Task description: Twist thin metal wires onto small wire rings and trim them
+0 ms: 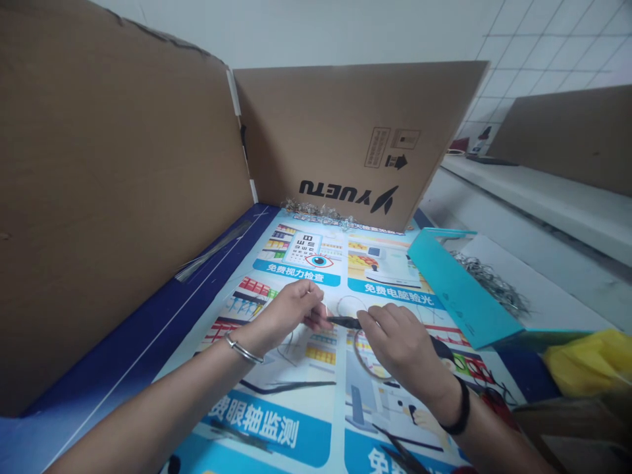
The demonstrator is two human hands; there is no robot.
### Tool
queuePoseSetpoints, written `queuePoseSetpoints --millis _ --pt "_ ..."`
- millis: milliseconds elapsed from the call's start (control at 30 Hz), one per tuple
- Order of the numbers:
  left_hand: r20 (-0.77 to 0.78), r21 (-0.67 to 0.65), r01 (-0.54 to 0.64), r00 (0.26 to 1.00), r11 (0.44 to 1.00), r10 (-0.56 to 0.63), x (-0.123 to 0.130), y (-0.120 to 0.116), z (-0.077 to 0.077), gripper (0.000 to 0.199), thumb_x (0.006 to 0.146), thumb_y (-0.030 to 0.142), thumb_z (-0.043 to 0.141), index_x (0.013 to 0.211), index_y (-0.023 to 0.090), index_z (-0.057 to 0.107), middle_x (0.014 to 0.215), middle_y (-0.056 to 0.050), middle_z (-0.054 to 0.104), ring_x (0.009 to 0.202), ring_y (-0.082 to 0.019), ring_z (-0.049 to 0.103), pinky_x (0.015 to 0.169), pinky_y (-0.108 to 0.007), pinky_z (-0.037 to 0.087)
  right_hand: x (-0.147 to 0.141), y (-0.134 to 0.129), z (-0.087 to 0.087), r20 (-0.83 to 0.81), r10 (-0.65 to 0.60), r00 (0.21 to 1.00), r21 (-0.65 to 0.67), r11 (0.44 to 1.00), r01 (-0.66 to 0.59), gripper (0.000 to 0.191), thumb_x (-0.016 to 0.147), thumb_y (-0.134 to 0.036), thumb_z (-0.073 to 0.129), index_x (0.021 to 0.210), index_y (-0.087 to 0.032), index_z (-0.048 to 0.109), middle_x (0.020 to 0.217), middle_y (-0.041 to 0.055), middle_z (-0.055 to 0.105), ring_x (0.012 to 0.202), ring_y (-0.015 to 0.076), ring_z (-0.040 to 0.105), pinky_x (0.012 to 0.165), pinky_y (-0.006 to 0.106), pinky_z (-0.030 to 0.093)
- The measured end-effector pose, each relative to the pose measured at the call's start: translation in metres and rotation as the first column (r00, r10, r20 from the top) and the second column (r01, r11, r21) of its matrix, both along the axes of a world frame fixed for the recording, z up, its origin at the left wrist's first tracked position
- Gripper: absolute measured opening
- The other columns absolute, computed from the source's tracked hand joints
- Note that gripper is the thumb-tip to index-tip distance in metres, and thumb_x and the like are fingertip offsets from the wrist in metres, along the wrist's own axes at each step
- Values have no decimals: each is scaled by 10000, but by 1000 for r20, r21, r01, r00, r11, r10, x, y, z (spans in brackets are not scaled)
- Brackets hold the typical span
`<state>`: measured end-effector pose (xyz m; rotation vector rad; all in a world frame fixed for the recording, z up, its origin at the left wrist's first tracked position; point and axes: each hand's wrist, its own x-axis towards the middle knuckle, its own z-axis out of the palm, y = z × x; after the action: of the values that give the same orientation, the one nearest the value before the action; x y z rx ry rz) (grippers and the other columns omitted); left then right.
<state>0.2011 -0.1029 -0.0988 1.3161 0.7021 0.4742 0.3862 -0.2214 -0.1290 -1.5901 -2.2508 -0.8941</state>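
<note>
My right hand (pixel 402 349) is wrapped round slim dark pliers (pixel 348 322), their narrow tip pointing left. Just beyond that tip, my left hand (pixel 303 309) is closed in a pinch on a thin wire (pixel 325 308), only partly visible between the fingers. A fine wire loop arches above the pliers. Beneath my right hand lies a brownish wire ring (pixel 365 361), partly covered by the hand. Left of it, dark thin strands (pixel 296 385) rest on the printed table cover (pixel 340 408).
Cardboard panels (pixel 276 145) stand at the left and back. Small clear pieces (pixel 320 210) line the back panel. At right, a turquoise box (pixel 444 283) holds tangled wires (pixel 488 283), near a yellow bag (pixel 587 362). A dark pointed tool (pixel 399 451) lies at the front; pale strands (pixel 212 251) lie left.
</note>
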Motion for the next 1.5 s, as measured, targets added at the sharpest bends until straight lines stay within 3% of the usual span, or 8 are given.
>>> queuePoseSetpoints --millis 200,400,667,767,900,1067,1233,1500 --pt "-24 191 38 999 981 -34 -1 1 4 210 863 356 480 761 177 439 707 -20 662 597 -114 622 598 -238 483 -4 0 3 -180 10 984 -69 997 -23 194 819 -89 459 920 -139 617 753 64 600 729 181 522 654 305 384" --pt "-74 399 121 992 909 -99 -4 3 3 216 878 357 439 750 184 459 729 -34 666 671 -135 629 625 -252 494 -6 -2 9 -312 -90 946 -299 954 -8 138 795 -152 474 848 -176 598 734 39 611 704 173 561 612 278 402" --pt "-115 482 162 986 861 -121 -5 1 5 180 884 303 431 774 182 506 738 -31 664 676 -124 620 633 -233 486 -4 -4 20 -414 -187 891 -481 876 -39 136 816 -179 502 881 -201 620 786 33 645 749 168 604 657 268 443" --pt "-115 427 137 989 894 -96 -4 2 4 196 869 326 443 771 177 527 743 -45 680 698 -143 644 610 -236 489 -3 -1 18 -361 -154 920 -405 914 -6 139 824 -177 508 904 -194 620 788 42 636 763 177 590 667 281 438" --pt "-156 319 72 987 945 -22 -2 7 -1 190 840 326 452 748 176 523 626 -35 678 568 -144 636 518 -224 461 -4 1 11 -253 -91 963 -173 984 47 129 819 -192 533 911 -165 618 816 75 621 811 216 556 701 334 409" --pt "-169 206 60 985 977 -25 -1 5 -5 140 810 265 427 738 176 508 531 -14 644 444 -135 605 432 -200 422 -12 -4 13 -38 -34 999 12 999 35 202 835 -126 492 995 -144 614 856 95 618 789 223 520 681 367 365" --pt "-196 146 58 980 988 -29 2 -1 -8 134 799 220 413 737 169 520 533 -10 637 437 -124 607 433 -187 421 -18 -8 17 147 9 989 47 999 -16 247 860 -95 449 1045 -136 608 913 111 628 803 231 509 693 384 359" --pt "-207 26 58 977 998 -51 5 -6 -8 109 801 211 418 759 168 509 519 -5 623 430 -125 607 432 -189 438 -20 -7 14 184 24 983 58 998 -36 250 861 -95 449 1049 -130 610 937 113 627 819 231 511 722 390 359"
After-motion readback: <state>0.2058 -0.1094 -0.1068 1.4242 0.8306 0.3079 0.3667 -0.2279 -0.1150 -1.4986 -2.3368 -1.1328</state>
